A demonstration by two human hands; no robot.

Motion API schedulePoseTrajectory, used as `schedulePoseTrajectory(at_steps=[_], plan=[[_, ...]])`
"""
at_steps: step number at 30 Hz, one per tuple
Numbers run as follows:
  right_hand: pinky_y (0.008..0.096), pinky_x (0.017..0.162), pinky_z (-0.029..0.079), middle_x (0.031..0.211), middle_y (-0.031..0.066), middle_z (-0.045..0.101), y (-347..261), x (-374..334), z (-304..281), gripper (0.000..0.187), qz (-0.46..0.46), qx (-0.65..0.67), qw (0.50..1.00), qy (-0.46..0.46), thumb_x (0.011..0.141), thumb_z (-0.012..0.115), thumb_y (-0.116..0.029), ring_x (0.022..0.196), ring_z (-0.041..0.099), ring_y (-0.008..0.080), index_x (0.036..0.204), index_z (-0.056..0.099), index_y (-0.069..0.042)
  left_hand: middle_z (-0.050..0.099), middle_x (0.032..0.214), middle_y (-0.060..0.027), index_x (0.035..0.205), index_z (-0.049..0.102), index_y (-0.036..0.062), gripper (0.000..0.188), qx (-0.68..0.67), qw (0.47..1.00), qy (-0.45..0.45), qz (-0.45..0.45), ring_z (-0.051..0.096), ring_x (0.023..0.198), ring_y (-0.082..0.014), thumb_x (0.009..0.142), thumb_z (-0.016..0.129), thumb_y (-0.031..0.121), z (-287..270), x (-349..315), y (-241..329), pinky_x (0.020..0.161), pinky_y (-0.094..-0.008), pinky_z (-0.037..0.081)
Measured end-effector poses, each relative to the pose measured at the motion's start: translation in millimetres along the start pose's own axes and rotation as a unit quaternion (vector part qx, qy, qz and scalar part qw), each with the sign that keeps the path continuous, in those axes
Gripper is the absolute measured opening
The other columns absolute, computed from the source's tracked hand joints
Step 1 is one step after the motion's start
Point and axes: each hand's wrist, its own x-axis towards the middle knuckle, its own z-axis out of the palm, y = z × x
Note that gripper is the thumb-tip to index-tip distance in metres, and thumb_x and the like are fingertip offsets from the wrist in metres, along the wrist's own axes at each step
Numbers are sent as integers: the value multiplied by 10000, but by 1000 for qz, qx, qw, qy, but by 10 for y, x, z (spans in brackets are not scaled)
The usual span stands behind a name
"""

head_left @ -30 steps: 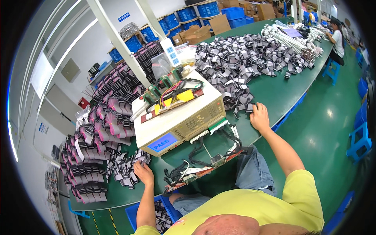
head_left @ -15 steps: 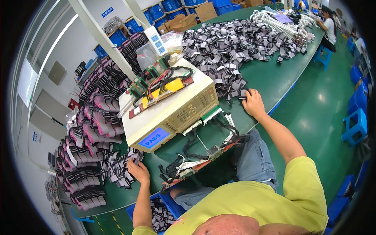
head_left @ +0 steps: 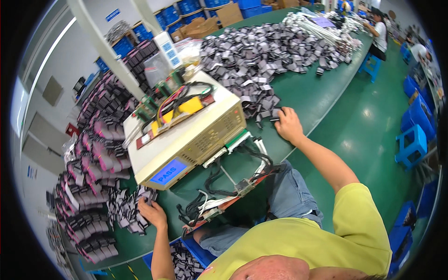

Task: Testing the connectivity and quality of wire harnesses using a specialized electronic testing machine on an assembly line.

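My left hand (head_left: pixel 152 214) is at a small heap of short grey ribbon cables (head_left: pixel 128 210) with black connectors, left of the tester. Its fingers are closed on a ribbon cable at the heap's right edge. Further right, my right hand (head_left: pixel 289 126) reaches the near tip of a large pile of similar ribbon cables (head_left: pixel 261 60). Its fingertips close on a ribbon cable (head_left: pixel 275 119) there. Between my hands stands a beige tester (head_left: pixel 196 135) with a lit blue screen (head_left: pixel 169 171). Black and white wires lead from its front to a fixture (head_left: pixel 242 187) near my lap.
Stacked bundles of pink-edged grey ribbon cables (head_left: pixel 88 191) line the left side. A power strip (head_left: pixel 168 49) rises behind the tester. Below the table edge, a blue bin (head_left: pixel 196 252) holds more cables. Blue stools (head_left: pixel 411 147) and a seated person (head_left: pixel 379 35) are at the right.
The whole view has shifted, so the table and tester sit further left in the picture. Both hands stay at their piles, with little visible movement against the table.
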Motion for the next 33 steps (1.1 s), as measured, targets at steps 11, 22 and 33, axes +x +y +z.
schedulePoseTrajectory(at_steps=[11,22,33], plan=[[498,999,514,1196,232,614,4,15,30,287,-10,5,1000,26,808,685,-170,1171,580,413,1034,649,4,568,1355,-250,1403,492,-57,485,2,1000,-3,10,524,1279,-446,936,599,15,81,33,-90,1083,-524,395],[491,992,519,1170,233,613,-16,-18,31,302,-5,14,1000,14,792,715,-196,1155,583,405,1016,664,0,560,1371,-270,1423,481,-60,519,17,1000,1,10,522,1285,-457,919,580,6,119,-43,-184,1078,-540,397],[495,967,505,1134,216,602,-54,-9,99,316,13,-1,1000,-7,827,701,-232,1135,571,390,1051,667,-13,581,1383,-225,1430,509,-25,439,93,994,21,50,560,1272,-424,1002,540,70,309,-49,-565,999,-501,469]])
